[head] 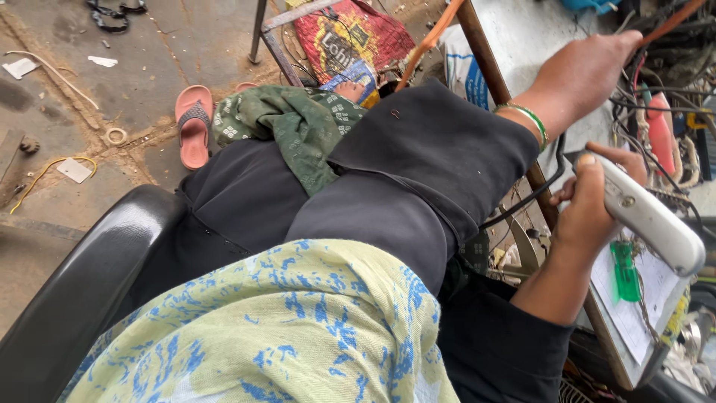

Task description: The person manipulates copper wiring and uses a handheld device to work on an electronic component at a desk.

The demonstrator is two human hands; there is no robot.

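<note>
Here, white handled tool [649,216] gripped in closed right hand [589,205] above worktop [522,37] edge; left hand [589,71] reached into wire tangle [656,97], grip hidden, state cannot be told; black cord [533,194] likely snagged if tool is swung; wires possibly dragged off worktop.

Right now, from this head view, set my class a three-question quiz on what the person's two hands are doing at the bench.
1. True or false: the left hand has a green bangle at its wrist.
2. What does the right hand hold? A) a white handle-shaped tool B) a hammer C) a blue cup
3. Fill in: the left hand reaches into a tangle of ____.

Key: 1 true; 2 A; 3 wires.
</note>
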